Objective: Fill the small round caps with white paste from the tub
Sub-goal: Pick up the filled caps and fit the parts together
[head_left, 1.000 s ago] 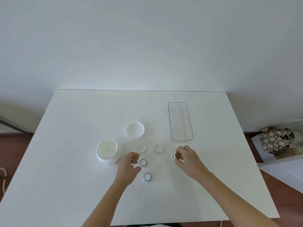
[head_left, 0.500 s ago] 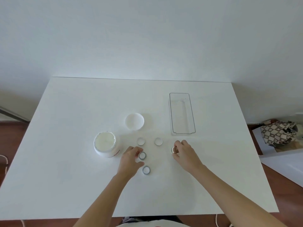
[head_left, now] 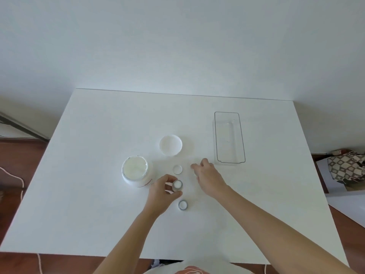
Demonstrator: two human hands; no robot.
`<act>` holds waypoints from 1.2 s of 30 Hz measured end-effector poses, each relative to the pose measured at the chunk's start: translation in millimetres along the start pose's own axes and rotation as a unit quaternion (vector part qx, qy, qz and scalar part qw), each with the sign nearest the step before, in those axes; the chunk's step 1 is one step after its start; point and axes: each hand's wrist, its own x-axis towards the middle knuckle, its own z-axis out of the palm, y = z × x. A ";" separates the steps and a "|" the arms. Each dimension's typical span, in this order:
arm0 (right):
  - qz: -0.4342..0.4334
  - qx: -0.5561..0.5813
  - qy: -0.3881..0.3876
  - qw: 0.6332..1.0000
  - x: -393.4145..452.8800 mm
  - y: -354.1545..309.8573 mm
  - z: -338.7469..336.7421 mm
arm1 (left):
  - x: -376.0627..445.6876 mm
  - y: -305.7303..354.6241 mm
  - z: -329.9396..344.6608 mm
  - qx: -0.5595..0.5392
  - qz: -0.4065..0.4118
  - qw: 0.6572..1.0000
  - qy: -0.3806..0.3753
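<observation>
The open tub (head_left: 136,173) of white paste stands at the table's centre left. My left hand (head_left: 163,193) pinches a small silver-rimmed cap (head_left: 177,184) between thumb and fingers, just right of the tub. A second rimmed cap (head_left: 182,205) lies nearer to me. A flat white cap (head_left: 177,169) lies beyond the held one. My right hand (head_left: 207,175) reaches in from the right, fingers pointing left over the spot right of that cap. It is blurred, and what lies under it is hidden.
The tub's white lid (head_left: 170,145) lies upside down behind the caps. A clear rectangular tray (head_left: 229,137) stands at the right rear. A patterned bag (head_left: 347,167) sits on the floor beyond the white table's (head_left: 88,204) right edge.
My left hand has closed round the middle cap. My right hand has moved left from the brass-coloured cap, now covering the cap that lay right of the flat white one.
</observation>
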 end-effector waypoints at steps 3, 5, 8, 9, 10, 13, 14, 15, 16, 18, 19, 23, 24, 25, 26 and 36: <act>-0.005 0.023 -0.007 1.000 -1.6 2.3 -0.3 | -7.8 9.4 -4.3 -0.068 -0.019 0.997 0.008; 0.017 0.130 0.014 0.991 -8.5 2.9 -7.0 | -13.6 16.4 -6.5 -0.120 -0.027 0.992 0.000; 0.101 0.367 0.071 0.922 -27.3 -3.7 -31.7 | -22.2 29.1 -9.5 -0.185 -0.013 0.982 -0.024; 0.129 0.445 0.077 0.883 -34.2 -7.3 -42.8 | -25.3 34.4 -10.5 -0.204 -0.005 0.978 -0.030; 0.143 0.518 0.075 0.840 -40.8 -10.2 -53.4 | -28.2 40.2 -11.7 -0.220 0.004 0.975 -0.035; 0.113 0.665 0.055 0.737 -58.0 -15.7 -81.0 | -36.9 58.4 -14.5 -0.257 0.040 0.965 -0.048; 0.097 0.679 0.047 0.726 -62.9 -17.9 -89.3 | -39.6 64.0 -15.2 -0.269 0.050 0.961 -0.051; 0.082 0.682 0.037 0.725 -67.4 -20.6 -96.5 | -41.8 69.1 -16.2 -0.279 0.056 0.957 -0.053; 0.072 0.678 0.026 0.731 -71.2 -23.3 -102.8 | -43.4 74.0 -17.1 -0.285 0.062 0.955 -0.055; 0.055 0.664 0.010 0.746 -77.5 -27.0 -112.7 | -46.0 83.3 -19.0 -0.287 0.076 0.953 -0.057; 0.046 0.658 0.004 0.751 -80.1 -27.9 -117.3 | -47.0 87.6 -19.7 -0.288 0.082 0.953 -0.054; 0.024 0.633 -0.034 0.773 -87.0 -30.0 -130.7 | -50.4 98.7 -22.8 -0.293 0.104 0.950 -0.030; 0.019 0.622 -0.037 0.782 -87.8 -30.6 -132.4 | -51.1 100.5 -23.4 -0.293 0.110 0.949 -0.030; 0.015 0.611 -0.034 0.791 -88.0 -31.2 -133.6 | -51.8 102.0 -24.0 -0.293 0.116 0.949 -0.031; 0.012 0.597 -0.030 0.802 -88.0 -32.1 -135.0 | -52.2 103.3 -24.5 -0.293 0.119 0.948 -0.031; 0.011 0.477 0.034 0.878 -84.8 -37.5 -142.6 | -54.2 109.7 -26.0 -0.289 0.133 0.948 -0.015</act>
